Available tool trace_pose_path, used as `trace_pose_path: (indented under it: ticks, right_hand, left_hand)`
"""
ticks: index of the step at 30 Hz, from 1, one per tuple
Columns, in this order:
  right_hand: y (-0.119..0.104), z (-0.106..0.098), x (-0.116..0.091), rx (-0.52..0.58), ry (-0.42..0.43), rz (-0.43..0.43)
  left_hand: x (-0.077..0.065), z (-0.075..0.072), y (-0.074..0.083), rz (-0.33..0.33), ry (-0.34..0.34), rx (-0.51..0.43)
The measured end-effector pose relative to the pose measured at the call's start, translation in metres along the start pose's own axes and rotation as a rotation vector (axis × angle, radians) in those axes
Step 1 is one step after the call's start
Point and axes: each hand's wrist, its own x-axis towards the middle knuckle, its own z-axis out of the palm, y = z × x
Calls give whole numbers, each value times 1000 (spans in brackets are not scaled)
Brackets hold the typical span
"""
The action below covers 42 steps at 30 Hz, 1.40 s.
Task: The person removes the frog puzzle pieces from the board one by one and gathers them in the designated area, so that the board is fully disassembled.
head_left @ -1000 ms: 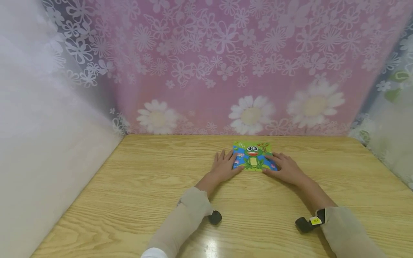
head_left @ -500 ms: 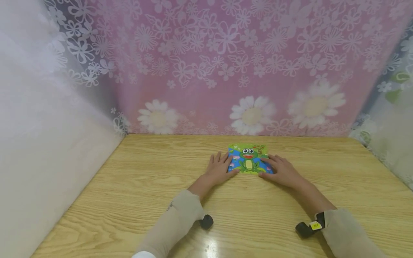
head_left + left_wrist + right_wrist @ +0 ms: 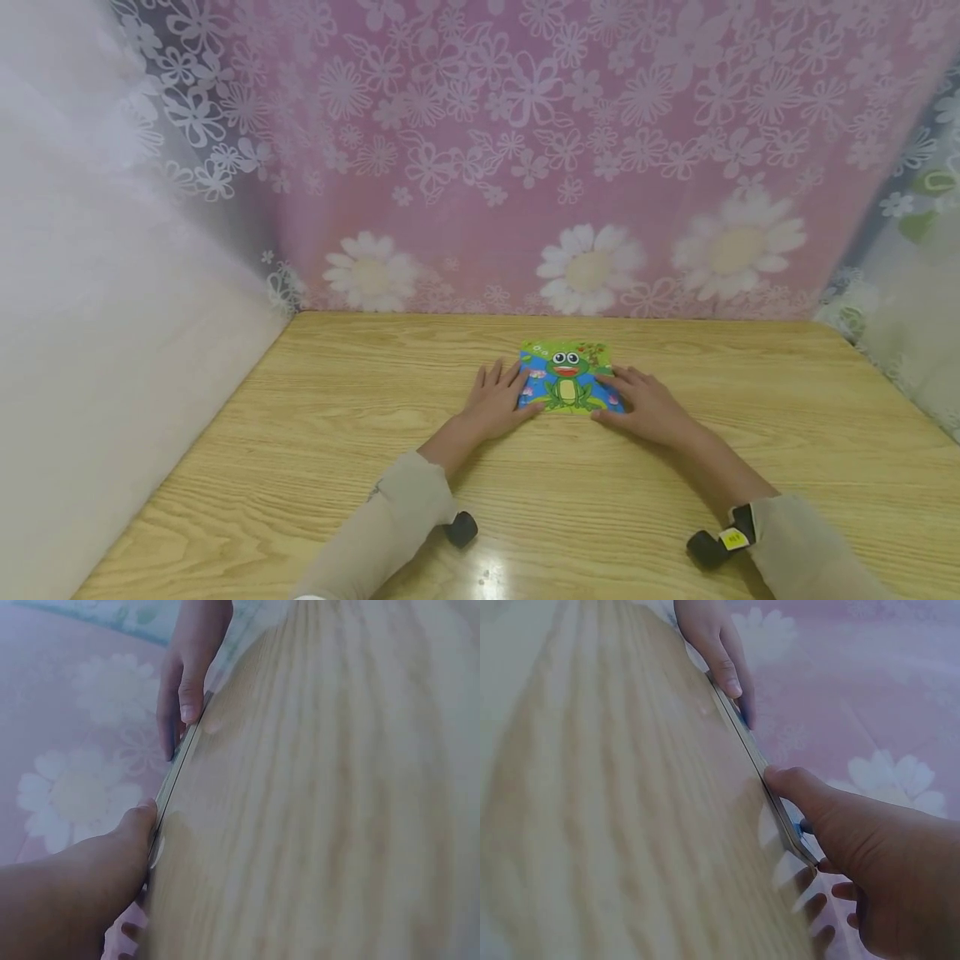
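A thin frog picture board (image 3: 567, 390), green and blue, lies flat on the wooden table (image 3: 360, 400). My left hand (image 3: 495, 407) rests at its left side, fingers spread and extended, with the thumb at the near edge. On the opposite side my right hand (image 3: 651, 408) touches the board, its index finger over the picture and its thumb by the near corner. Both wrist views show the board's pale layered edge (image 3: 742, 742) low on the tabletop, with a thumb against it from each end. Parts of the board's sides are hidden under the fingers.
Behind the table hangs a pink flowered cloth (image 3: 465, 167). A white cloth (image 3: 135, 333) borders the left side, and a pale floral one (image 3: 907, 308) the right. Black wrist cameras stick out from each sleeve above the tabletop.
The frog picture board has slid left and slightly nearer over the table, with both hands moving along with it. Their touch on its two sides looks the same.
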Motion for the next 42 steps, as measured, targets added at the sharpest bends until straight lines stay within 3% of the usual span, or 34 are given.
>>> trace_pose_path:
  ticks: [25,42]
  right_hand:
    - [-29,6,-3,12,-1,-47]
    - [-49,17,-7,-5,55,-93]
  left_hand:
    - [-34,-4,-18,10,31,41]
    - [-59,-6,-29,19,44,-3]
